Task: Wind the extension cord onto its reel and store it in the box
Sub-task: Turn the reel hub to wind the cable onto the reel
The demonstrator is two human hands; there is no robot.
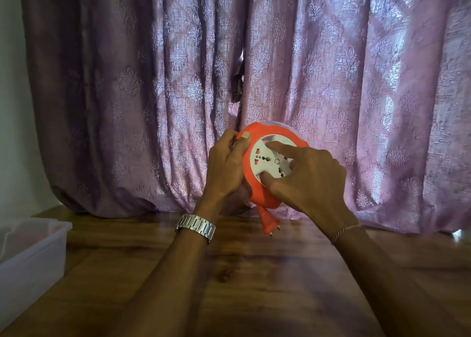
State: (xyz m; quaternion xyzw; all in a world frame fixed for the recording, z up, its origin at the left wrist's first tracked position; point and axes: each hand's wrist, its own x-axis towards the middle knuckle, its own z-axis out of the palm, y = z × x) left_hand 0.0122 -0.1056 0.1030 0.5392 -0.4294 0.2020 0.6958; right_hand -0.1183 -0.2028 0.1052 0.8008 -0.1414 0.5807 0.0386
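An orange cord reel (257, 196) with a white socket face (267, 162) is held up above the wooden table, tilted toward me. My left hand (226, 166) grips its left rim, thumb on the orange edge. My right hand (308, 181) rests on the white face, with forefinger and thumb pressed into its finger recesses. The orange plug (269, 223) hangs just below the reel on a very short bit of cord; the cord's remaining length is out of sight. The translucent plastic box (30, 252) stands open at the left edge of the table.
A purple patterned curtain (356, 81) hangs right behind the reel and reaches the table's far edge. The wooden table (254, 273) spreads below my arms. A watch is on my left wrist, a thin bracelet on my right.
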